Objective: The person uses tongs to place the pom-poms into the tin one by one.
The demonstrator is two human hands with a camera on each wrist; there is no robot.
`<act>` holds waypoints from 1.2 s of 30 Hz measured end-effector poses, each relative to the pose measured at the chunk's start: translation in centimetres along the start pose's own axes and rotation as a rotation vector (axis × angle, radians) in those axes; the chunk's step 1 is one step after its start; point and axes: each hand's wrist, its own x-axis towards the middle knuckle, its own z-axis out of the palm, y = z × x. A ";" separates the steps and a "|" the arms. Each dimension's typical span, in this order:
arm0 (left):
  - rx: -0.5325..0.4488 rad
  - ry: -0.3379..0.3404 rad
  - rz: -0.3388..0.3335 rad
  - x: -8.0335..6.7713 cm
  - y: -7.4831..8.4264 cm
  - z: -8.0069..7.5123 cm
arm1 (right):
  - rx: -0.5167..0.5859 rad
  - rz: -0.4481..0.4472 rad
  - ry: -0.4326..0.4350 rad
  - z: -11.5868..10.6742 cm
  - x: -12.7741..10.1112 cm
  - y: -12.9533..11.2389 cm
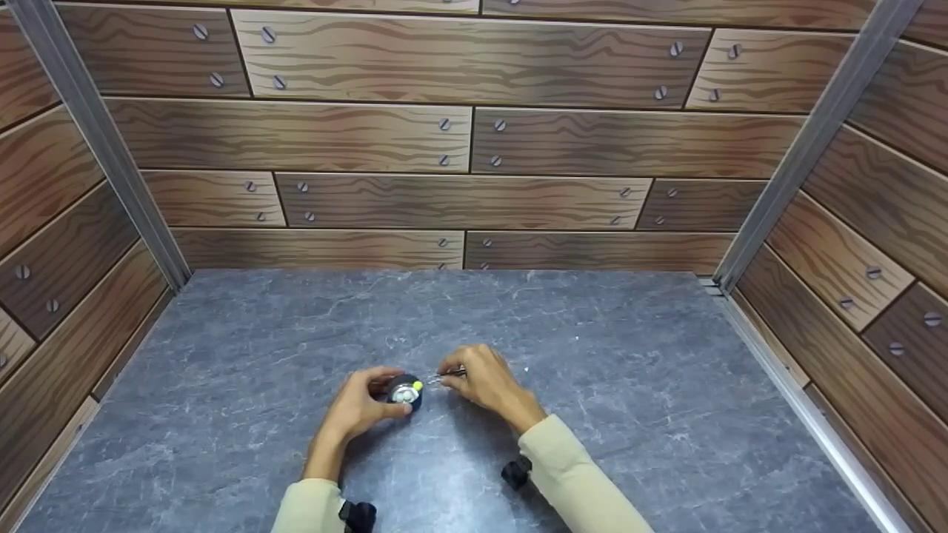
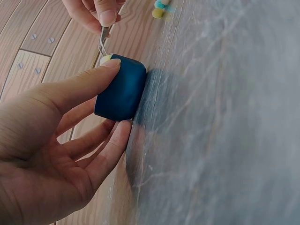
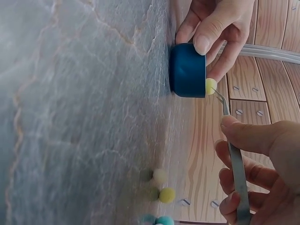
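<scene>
1. My left hand [image 2: 51, 140] grips the small dark blue cup [image 2: 121, 87]: thumb curled over its far side, fingers on the near side, with a loose gap in the palm behind it.
2. My right hand [image 3: 262, 168] pinches thin metal tweezers [image 3: 236, 168] between thumb and fingers, the rest of the fingers curled under the shaft.
3. The tweezers' tips hold a yellow pom-pom [image 3: 211, 86] right at the rim of the cup's open mouth.
4. I can read no brand, label or writing on the cup or the tweezers.
5. The cup is a short, round, matte blue pot with smooth walls; it stands on the grey marbled desk [image 1: 629, 385] near the front middle, between both hands. From the head view something pale shows inside it.
6. Just beside my right hand, loose pom-poms [image 3: 161, 187] lie on the desk: a whitish one, a yellow one and a teal one.
</scene>
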 end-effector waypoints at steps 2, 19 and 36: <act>-0.001 0.001 0.003 0.0 -0.1 0.0 | 0.007 0.000 -0.002 0.0 -0.1 0.1; -0.008 -0.003 0.013 -0.1 0.0 0.0 | -0.021 0.014 -0.019 0.1 -0.1 -0.3; 0.002 0.004 0.006 -0.1 0.1 0.0 | -0.008 -0.010 -0.012 0.0 -0.3 0.1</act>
